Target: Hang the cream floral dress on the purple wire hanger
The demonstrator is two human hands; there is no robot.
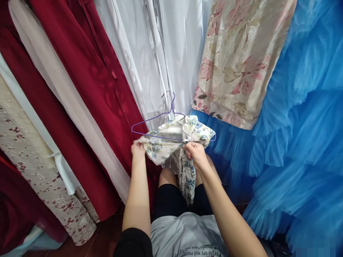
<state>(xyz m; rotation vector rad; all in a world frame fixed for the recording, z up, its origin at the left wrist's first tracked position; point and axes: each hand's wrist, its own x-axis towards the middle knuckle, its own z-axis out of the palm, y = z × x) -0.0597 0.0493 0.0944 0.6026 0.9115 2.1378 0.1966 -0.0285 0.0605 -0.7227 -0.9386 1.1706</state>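
A white garment with blue and green flowers (160, 151) hangs partly on a purple hanger (148, 119). Its right side covers the hanger's right arm, while the left arm of the hanger is bare. My left hand (138, 149) pinches the garment's left edge, just below the hanger's left end. Near the front opening, my right hand (195, 151) is closed on the cloth. A long strip of the same flowered fabric drops below my right hand between my knees. The hanger's hook rests near thin white straps (160, 46); what it hangs from is hard to make out.
Long dark red fabric (80, 67) and a pale pink panel (64, 92) hang at the left. White cloth (184, 46) hangs straight ahead. A beige flowered dress (238, 67) and ruffled blue tulle (302, 142) fill the right. Reddish floor (104, 235) shows at lower left.
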